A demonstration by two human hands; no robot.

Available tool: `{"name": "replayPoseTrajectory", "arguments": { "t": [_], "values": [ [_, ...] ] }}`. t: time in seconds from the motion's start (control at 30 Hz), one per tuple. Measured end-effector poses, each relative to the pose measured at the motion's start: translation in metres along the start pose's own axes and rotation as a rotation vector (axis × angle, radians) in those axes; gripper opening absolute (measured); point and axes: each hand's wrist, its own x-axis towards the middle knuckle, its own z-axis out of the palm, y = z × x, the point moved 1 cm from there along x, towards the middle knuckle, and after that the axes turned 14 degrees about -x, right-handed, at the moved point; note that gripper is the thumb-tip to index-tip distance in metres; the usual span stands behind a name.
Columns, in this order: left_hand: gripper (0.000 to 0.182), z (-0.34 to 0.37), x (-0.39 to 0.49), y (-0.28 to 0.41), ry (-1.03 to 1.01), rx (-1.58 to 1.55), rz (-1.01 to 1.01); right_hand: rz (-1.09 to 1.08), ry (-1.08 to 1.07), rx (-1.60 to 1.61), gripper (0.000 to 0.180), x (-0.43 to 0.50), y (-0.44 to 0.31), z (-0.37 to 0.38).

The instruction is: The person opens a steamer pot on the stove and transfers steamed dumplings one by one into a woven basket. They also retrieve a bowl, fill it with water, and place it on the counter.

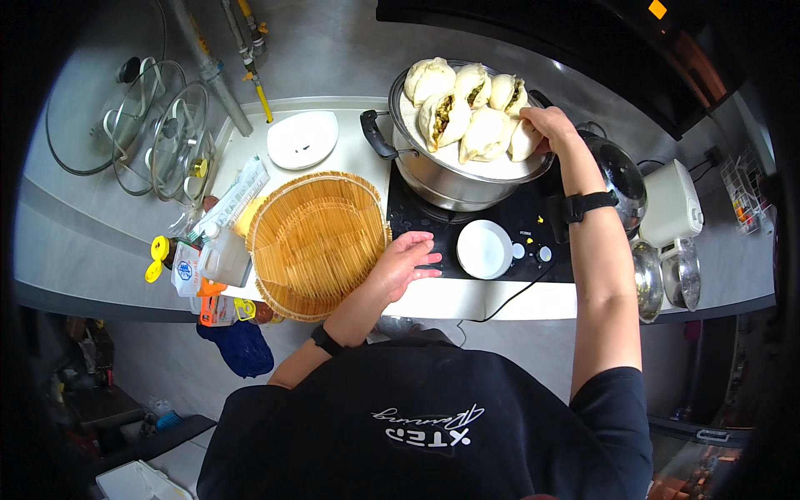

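At the steamer pot's right side, my right hand (551,129) has its fingers around the edge of a stuffed steamed bun (522,142). Several other buns (485,132) sit close together on the pale liner of the metal steamer pot (459,195); some have split and show a dark green filling. My left hand (407,265) is held with fingers apart and nothing in it, between a round woven basket (319,250) and a small white bowl (484,249). That bowl stands on the black cooktop (425,237) in front of the pot.
A white dish (303,139) lies behind the basket. Bottles and packets, including a clear plastic jug (225,255), crowd the counter's left end. Glass lids (181,140) hang on the left wall. A dark, shiny pot (615,175) and metal bowls (681,274) stand at the right.
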Motion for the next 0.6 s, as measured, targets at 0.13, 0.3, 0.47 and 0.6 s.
{"name": "replayPoseTrajectory", "arguments": {
  "t": [0.13, 0.3, 0.47, 0.6],
  "values": [
    [0.036, 0.013, 0.000, 0.017, -0.025, 0.153, 0.187, -0.236, 0.208, -0.328, 0.056, -0.015, -0.001, -0.002],
    [0.027, 0.040, 0.004, 0.052, -0.084, 0.448, 0.559, -0.878, 0.276, -0.860, 0.072, -0.046, 0.008, 0.001],
    [0.028, 0.098, 0.016, 0.077, -0.159, 0.984, 1.198, -0.993, 0.456, -0.797, 0.057, -0.042, 0.016, 0.008],
    [0.034, 0.144, 0.050, 0.083, -0.077, 1.315, 1.379, -1.011, 0.520, -0.741, 0.043, -0.032, 0.020, 0.009]
  ]
}}
